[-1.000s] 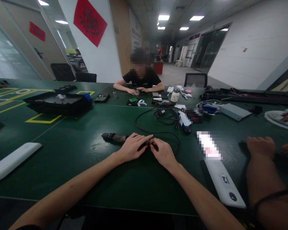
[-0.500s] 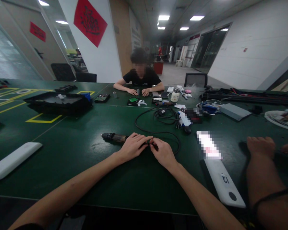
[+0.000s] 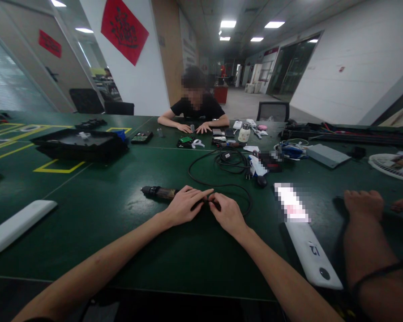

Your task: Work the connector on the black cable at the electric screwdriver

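A dark electric screwdriver (image 3: 158, 192) lies on the green table with its tip to the left. My left hand (image 3: 184, 206) is closed over its rear end, the index finger stretched toward the right. Against those fingertips, my right hand (image 3: 227, 213) pinches the black cable (image 3: 250, 197) where it meets the tool's tail. Fingers cover the joint itself, so its details are hidden. From there the cable loops right and back to a loose coil in mid-table.
A black tray (image 3: 77, 145) stands at the left. White slabs lie at left (image 3: 23, 226) and right (image 3: 314, 255). A co-worker's fist (image 3: 364, 203) rests at the right; another person (image 3: 195, 105) sits opposite behind small parts and a bottle (image 3: 244, 133).
My fingers shift slightly at the screwdriver's tail, both hands staying in place. The person opposite spreads one hand flatter on the table. The view drifts a little.
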A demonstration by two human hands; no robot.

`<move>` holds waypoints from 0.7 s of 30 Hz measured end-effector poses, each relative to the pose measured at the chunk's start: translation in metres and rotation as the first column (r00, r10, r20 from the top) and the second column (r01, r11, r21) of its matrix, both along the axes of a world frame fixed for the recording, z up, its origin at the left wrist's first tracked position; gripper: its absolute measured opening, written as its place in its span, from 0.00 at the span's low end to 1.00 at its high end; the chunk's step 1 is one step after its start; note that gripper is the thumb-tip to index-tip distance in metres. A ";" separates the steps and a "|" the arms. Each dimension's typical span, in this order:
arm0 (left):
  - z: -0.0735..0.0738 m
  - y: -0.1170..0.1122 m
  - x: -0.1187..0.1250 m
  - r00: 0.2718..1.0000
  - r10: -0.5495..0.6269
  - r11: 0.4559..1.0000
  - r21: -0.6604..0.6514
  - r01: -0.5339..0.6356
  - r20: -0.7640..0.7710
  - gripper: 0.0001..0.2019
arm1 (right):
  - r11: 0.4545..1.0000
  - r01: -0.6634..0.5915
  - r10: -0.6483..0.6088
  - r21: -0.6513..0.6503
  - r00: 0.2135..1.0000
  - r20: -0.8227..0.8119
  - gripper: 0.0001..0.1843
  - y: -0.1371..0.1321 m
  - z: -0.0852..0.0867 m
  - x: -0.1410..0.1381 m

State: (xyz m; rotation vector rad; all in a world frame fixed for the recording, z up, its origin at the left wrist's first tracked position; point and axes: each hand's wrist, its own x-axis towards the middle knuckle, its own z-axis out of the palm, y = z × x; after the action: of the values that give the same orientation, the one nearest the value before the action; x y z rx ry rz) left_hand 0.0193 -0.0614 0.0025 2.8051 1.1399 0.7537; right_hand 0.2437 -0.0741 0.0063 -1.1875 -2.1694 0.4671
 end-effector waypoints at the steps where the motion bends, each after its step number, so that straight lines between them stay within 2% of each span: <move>1: 0.000 0.000 0.000 1.000 -0.004 1.000 -0.002 0.004 0.000 0.30 | 1.000 0.000 0.000 0.001 1.000 0.001 0.07 0.000 0.000 0.000; 15: 0.001 -0.001 0.001 1.000 0.030 0.999 0.012 -0.030 -0.009 0.28 | 1.000 0.005 -0.005 0.005 1.000 0.013 0.06 -0.001 0.000 0.000; 21: 0.000 0.000 0.000 1.000 0.001 1.000 0.002 -0.001 -0.008 0.29 | 1.000 0.003 -0.003 0.003 1.000 0.012 0.05 0.000 -0.001 0.000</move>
State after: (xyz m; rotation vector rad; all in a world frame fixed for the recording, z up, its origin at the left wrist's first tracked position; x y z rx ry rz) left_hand 0.0192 -0.0613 0.0027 2.8121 1.1424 0.7440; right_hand 0.2435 -0.0736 0.0050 -1.1953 -2.1773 0.4566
